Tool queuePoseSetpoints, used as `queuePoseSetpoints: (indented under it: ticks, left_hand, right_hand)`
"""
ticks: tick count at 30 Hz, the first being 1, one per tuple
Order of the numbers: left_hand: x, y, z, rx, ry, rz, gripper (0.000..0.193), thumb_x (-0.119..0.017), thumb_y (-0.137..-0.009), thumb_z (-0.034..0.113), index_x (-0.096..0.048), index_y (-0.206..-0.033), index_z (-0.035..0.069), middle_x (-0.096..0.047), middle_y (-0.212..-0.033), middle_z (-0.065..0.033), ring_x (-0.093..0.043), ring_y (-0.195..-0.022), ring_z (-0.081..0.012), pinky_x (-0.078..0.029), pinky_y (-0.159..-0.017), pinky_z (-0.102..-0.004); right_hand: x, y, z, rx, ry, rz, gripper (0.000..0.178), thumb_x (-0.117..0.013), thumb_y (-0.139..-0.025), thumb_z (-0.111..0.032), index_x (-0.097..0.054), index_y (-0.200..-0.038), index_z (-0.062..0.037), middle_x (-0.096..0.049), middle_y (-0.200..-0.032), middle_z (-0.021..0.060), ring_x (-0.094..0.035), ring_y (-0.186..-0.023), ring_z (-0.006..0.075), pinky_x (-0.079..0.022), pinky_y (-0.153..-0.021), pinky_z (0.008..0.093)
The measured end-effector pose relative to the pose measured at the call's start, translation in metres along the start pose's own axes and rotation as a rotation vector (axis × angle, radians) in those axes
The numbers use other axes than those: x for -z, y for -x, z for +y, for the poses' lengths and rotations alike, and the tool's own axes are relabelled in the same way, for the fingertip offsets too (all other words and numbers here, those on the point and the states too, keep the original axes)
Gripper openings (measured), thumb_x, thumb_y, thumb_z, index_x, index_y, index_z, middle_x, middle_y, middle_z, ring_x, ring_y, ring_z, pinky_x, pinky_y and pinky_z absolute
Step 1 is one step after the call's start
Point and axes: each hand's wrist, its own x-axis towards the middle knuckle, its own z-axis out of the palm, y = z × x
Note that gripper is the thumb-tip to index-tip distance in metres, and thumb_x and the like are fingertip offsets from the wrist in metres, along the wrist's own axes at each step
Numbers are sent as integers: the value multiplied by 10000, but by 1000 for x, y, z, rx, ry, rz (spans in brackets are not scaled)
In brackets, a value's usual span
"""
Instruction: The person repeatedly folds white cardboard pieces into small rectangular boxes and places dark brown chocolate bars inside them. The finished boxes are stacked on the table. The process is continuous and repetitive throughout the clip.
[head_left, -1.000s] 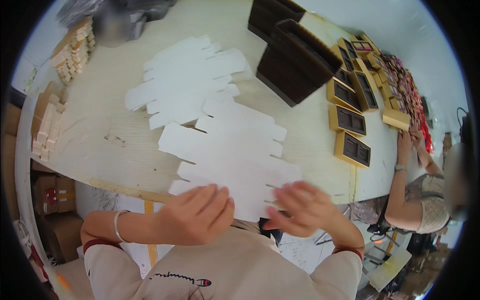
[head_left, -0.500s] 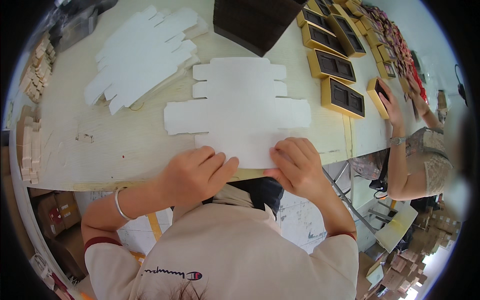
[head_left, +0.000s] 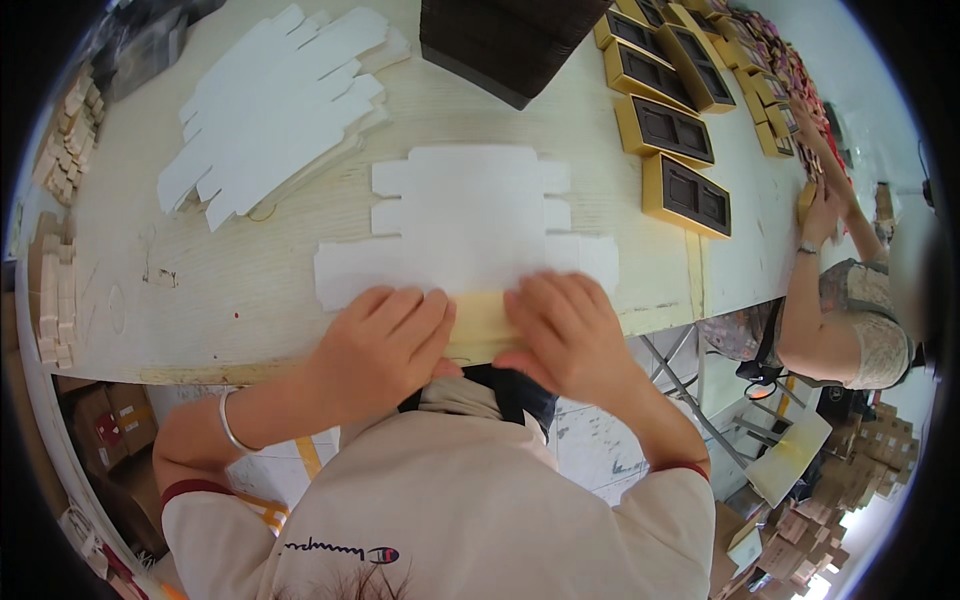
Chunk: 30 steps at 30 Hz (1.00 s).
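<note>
You're likely folding the card (head_left: 475, 215) at six o'clock, left hand (head_left: 385, 338) and right hand (head_left: 563, 335) half-curling fingers, grip unclear, next needing pressure.

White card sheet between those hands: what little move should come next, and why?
Perhaps press gently along the near side of the white card sheet to sharpen the crease. The left hand and right hand are both at that side, the yellow strip between them looks like its turned-up near panel, and the wide side flaps lie flat.

right fingers (head_left: 548, 305) blurred, dark box (head_left: 505, 45) cut off by top edge
</note>
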Motion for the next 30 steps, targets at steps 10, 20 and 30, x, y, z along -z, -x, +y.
queuePoseSetpoints:
  ticks: [10,20,30]
  left_hand:
    - [9,3,11,53,169,-9,293,-731,-741,205,-656,-923,-12,-542,-830,-65,-539,-714,-198,-463,-578,-312]
    - [20,-24,-21,97,59,69,297,-705,-774,221,-657,-1023,66,-477,-737,-39,-457,-614,-210,-385,-526,-307]
    - [27,-27,-13,381,375,-193,502,-617,-852,166,-471,-1325,81,-568,-906,-89,-599,-788,-279,-497,-626,-372]
  right_hand:
    - [-5,8,-22,36,-61,92,182,-648,-740,-50,-629,-916,-5,-531,-870,89,-549,-784,218,-464,-651,330]
    - [27,-35,4,-335,-468,-350,87,-620,-864,-15,-624,-948,10,-620,-802,124,-613,-723,286,-475,-617,369]
    - [3,-13,-38,-545,-1489,-59,646,-483,-968,-7,-151,-1517,-82,-499,-1369,184,-517,-1229,280,-427,-1030,397]
